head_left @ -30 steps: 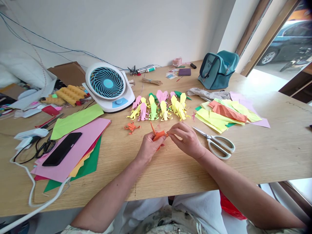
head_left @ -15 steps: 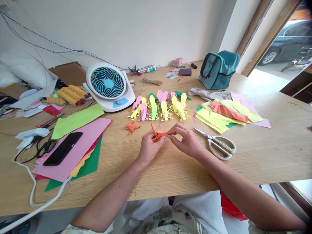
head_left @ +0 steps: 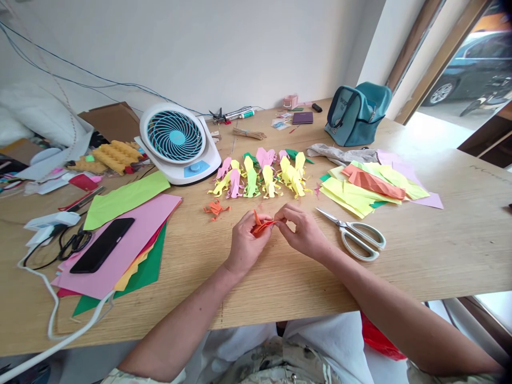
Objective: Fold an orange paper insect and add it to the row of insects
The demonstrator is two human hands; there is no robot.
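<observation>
Between my hands is a small folded piece of orange paper (head_left: 262, 226), held just above the table. My left hand (head_left: 247, 242) is closed around its left part, and one narrow point of the paper sticks up by the fingers. With thumb and forefinger, my right hand (head_left: 299, 229) pinches the right tip of the same paper. Part of the fold is hidden by the fingers. An orange folded paper figure (head_left: 216, 209) lies beyond my left hand. Behind both hands stand several paper figures (head_left: 251, 181) in yellow, green and pink.
White-handled scissors (head_left: 362, 240) lie right of my right hand. Coloured paper scraps (head_left: 348, 194) are piled beyond them. To the left, a black phone (head_left: 103, 245) rests on pink sheets (head_left: 156, 213). A white fan (head_left: 200, 165) and a teal bag (head_left: 348, 117) stand farther back.
The upright point of the orange paper now sits lower and leans nearer the left fingers. Both hands stay almost in place, still gripping the paper. The view has shifted slightly.
</observation>
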